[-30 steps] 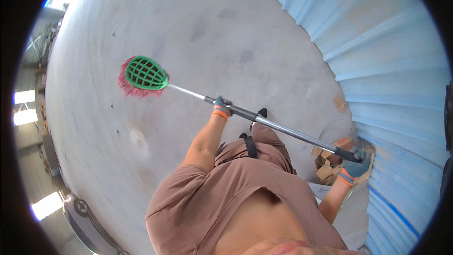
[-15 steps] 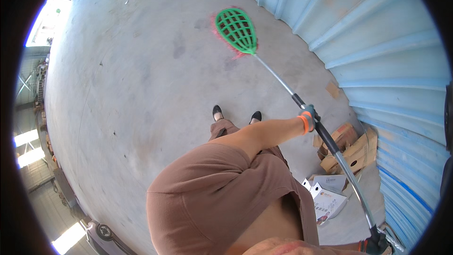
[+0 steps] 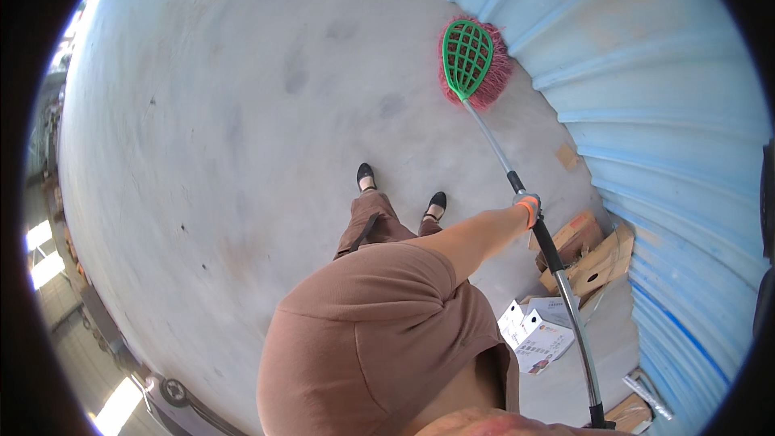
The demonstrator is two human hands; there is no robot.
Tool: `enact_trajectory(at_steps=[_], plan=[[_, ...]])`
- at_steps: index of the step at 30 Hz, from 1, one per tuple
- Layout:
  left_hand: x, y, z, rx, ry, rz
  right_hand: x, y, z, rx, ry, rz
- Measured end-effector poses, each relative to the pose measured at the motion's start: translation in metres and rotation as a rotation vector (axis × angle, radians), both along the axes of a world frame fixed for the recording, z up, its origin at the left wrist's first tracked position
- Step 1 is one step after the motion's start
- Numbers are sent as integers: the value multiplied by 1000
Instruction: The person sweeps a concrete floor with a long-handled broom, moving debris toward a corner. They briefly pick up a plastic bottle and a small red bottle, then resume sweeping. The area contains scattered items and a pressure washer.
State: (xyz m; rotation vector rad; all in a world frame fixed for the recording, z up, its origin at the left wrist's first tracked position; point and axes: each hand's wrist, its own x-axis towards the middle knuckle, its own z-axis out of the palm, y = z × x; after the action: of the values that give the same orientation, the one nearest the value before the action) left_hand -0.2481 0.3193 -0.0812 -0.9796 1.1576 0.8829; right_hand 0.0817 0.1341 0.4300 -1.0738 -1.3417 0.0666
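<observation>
My left arm reaches across my body to the right, and my left hand [image 3: 526, 200], in a grey glove with an orange cuff, is closed round the black grip of a long-handled mop [image 3: 571, 307]. The mop's head has a green lattice frame [image 3: 467, 59] over a pink fringe [image 3: 498, 73]. The fringe lies on the floor close against the blue wall. The metal pole runs down to the lower edge, where its dark end shows. My right hand is hidden below that edge.
A blue corrugated wall [image 3: 646, 113] curves along the right. Beside it lie a flattened brown carton [image 3: 605, 262], a white printed box [image 3: 541, 341] and a scrap of cardboard [image 3: 567, 157]. My feet [image 3: 436, 203] stand on the grey concrete floor [image 3: 226, 137]. A vehicle wheel [image 3: 173, 391] shows at lower left.
The mop head has swung right, from the open floor to the foot of the wall, its fringe now spread toward the wall. My right hand has gone out of sight. My left foot has shifted.
</observation>
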Motion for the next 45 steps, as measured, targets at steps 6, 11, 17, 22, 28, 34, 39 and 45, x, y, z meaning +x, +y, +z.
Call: enact_trajectory(at_steps=[6,11,17,22,28,34,39,45], plan=[[-157,-35,27,104,159,84,-174,23,-7,-36,-53,101],[-328,-83,-57,185,164,335,-257,64,-90,-115,390,-34],[-544,-239,-122,166,417,484,-429,60,-193,-350,-163,184],[-643,-432,-167,-58,564,785,-588,16,-249,-617,322,664],[-659,-533,-80,251,315,1213,-746,-82,-294,-669,43,936],[-695,-600,-47,197,380,1474,-827,-105,-252,-1081,636,1318],[-717,-552,-18,259,387,1431,-819,-66,-242,-994,663,1310],[-745,-391,9,304,300,1247,-785,36,-244,-844,721,1109]])
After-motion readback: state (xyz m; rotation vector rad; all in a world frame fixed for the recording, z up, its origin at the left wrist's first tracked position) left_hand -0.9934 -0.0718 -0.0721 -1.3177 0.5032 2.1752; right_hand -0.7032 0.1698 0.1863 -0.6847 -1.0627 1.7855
